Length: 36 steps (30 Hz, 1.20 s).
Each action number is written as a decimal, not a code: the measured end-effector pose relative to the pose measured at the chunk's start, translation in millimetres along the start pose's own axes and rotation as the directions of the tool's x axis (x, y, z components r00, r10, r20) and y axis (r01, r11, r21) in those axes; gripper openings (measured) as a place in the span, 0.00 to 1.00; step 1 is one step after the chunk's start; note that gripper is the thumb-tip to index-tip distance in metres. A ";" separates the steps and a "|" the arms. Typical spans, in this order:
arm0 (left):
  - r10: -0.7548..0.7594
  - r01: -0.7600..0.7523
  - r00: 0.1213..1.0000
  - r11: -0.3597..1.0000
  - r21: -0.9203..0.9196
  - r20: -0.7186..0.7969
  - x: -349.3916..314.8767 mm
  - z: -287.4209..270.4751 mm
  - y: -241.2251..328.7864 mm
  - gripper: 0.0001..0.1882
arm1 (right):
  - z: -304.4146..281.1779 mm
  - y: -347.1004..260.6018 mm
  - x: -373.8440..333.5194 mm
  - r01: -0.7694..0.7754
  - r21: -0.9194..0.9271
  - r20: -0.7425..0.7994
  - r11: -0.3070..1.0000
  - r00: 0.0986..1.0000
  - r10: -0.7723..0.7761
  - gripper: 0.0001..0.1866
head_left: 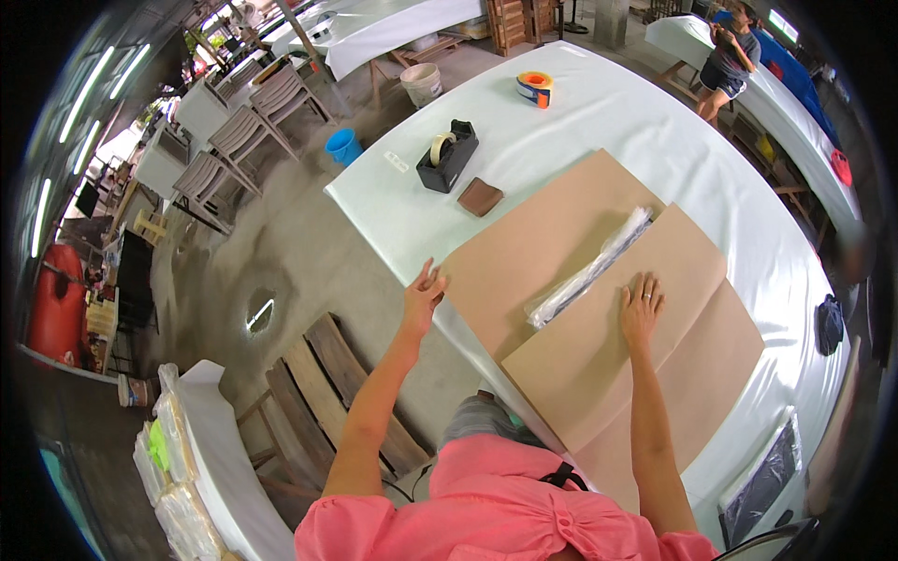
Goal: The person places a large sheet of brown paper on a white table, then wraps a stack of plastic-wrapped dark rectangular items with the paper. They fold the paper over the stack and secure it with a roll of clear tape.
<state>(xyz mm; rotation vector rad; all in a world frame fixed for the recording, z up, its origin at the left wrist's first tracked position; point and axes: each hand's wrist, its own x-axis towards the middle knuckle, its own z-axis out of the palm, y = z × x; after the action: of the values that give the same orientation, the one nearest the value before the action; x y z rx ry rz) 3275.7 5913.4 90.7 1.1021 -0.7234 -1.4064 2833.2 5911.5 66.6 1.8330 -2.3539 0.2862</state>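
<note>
A large sheet of brown paper (533, 220) lies on the table, its near part folded over as a flap. From under the flap's far edge shows a long item in clear plastic wrap (591, 266); most of it is hidden. My left hand (426, 292) is at the paper's left corner, fingers bent around the edge. Flat on the folded flap rests my right hand (642, 307), fingers spread, holding nothing. Beyond the paper lie a small brown block (480, 197), a black tape dispenser (449, 159) with a roll in it, and an orange tape roll (535, 89).
White sheeting covers the table (636, 112). At its right are a dark bundle (829, 324) and a plastic-wrapped dark panel (765, 481). A wooden slatted bench (329, 393) stands left of me, near stacked wrapped packages (182, 486). Another person (730, 61) stands at far right.
</note>
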 end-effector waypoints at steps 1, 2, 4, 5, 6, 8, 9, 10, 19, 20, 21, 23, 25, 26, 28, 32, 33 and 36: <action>0.037 -0.037 0.999 0.999 -0.002 0.001 -1.0 -3.0 0.3 0.43 | 0.7 -0.5 -0.1 -0.001 0.008 -0.012 1.000 1.000 0.001 0.30; 0.074 -0.074 0.997 0.997 -0.004 0.003 -2.2 -5.1 0.6 0.44 | 1.3 -0.5 -0.3 -0.003 0.016 -0.024 1.000 1.000 0.003 0.30; 0.075 -0.074 0.996 0.997 0.023 -0.038 -5.3 -10.7 -4.0 0.46 | 2.0 -3.1 -1.3 0.001 0.031 -0.040 1.000 0.999 0.001 0.29; 0.039 -0.035 0.996 0.998 0.049 -0.078 -6.5 -9.2 -9.7 0.46 | 2.1 -3.6 -1.5 0.004 0.037 -0.046 0.999 0.999 -0.002 0.29; 0.006 0.003 0.993 0.997 0.072 -0.119 -6.7 -9.3 -15.3 0.46 | 2.0 -4.4 -1.2 0.008 0.044 -0.053 0.999 0.999 -0.005 0.29; -0.140 0.150 0.981 0.986 0.070 -0.136 -4.9 -13.4 -21.5 0.44 | 1.6 -5.6 -0.9 0.009 0.027 -0.040 1.000 0.999 -0.008 0.29; -0.213 0.223 0.967 0.973 0.066 -0.140 -4.7 -10.3 -19.1 0.43 | 2.0 -5.0 -0.5 0.008 0.017 -0.034 1.000 0.999 -0.008 0.29; -0.205 0.218 0.971 0.971 0.101 -0.120 -4.8 -7.1 -16.6 0.41 | 2.3 -4.2 -0.3 0.004 0.004 -0.024 1.000 1.000 -0.004 0.29; -0.196 0.173 0.976 0.961 -0.217 -0.093 0.0 13.2 -18.9 0.25 | 0.1 -1.1 -0.4 0.014 -0.058 0.012 0.998 1.000 -0.013 0.29; -0.204 0.196 0.975 0.976 -0.090 -0.085 4.1 13.5 -22.5 0.24 | 2.1 1.9 0.4 0.012 -0.072 0.016 0.997 1.000 -0.011 0.29; -0.215 0.219 0.973 0.975 0.040 -0.078 9.9 12.9 -27.9 0.23 | 3.5 3.9 -0.2 0.008 -0.086 0.021 0.996 1.000 -0.006 0.29; -0.119 0.188 0.963 0.940 0.284 -0.242 24.5 3.6 -40.9 0.20 | 3.9 0.6 -1.7 0.024 -0.104 0.025 0.994 0.999 -0.022 0.29; 0.205 0.129 0.945 0.483 0.866 -0.255 33.2 -20.3 -55.3 0.18 | 2.9 -14.9 -3.1 0.064 -0.085 0.036 0.994 0.997 -0.061 0.29; 0.279 0.115 0.916 0.505 0.855 -0.288 36.4 -9.8 -57.9 0.17 | 2.7 -11.6 -2.9 0.056 -0.090 0.039 0.994 0.998 -0.053 0.29; 0.401 0.065 0.855 0.544 0.837 -0.327 34.5 23.3 -58.0 0.16 | 5.9 0.6 -1.9 0.026 -0.124 0.041 0.992 0.999 -0.021 0.30; 0.281 0.135 0.930 0.337 0.932 -0.236 21.8 31.9 -28.8 0.19 | 10.1 2.4 -1.4 0.023 -0.160 0.067 0.987 0.998 -0.012 0.30; 0.235 0.132 0.954 0.239 0.962 -0.189 18.2 36.4 -19.6 0.20 | 8.5 3.0 -1.2 0.017 -0.165 0.075 0.986 0.997 -0.005 0.30; 0.158 0.070 0.984 0.044 0.997 -0.076 3.9 52.3 2.3 0.21 | 6.3 9.0 -1.8 -0.003 -0.142 0.082 0.990 0.996 0.015 0.30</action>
<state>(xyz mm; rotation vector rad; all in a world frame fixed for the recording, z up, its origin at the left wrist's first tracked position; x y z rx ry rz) 3229.2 5900.5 111.2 2.2423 -1.7514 -0.4675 2824.9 5913.8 59.5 1.8020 -2.3696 0.0430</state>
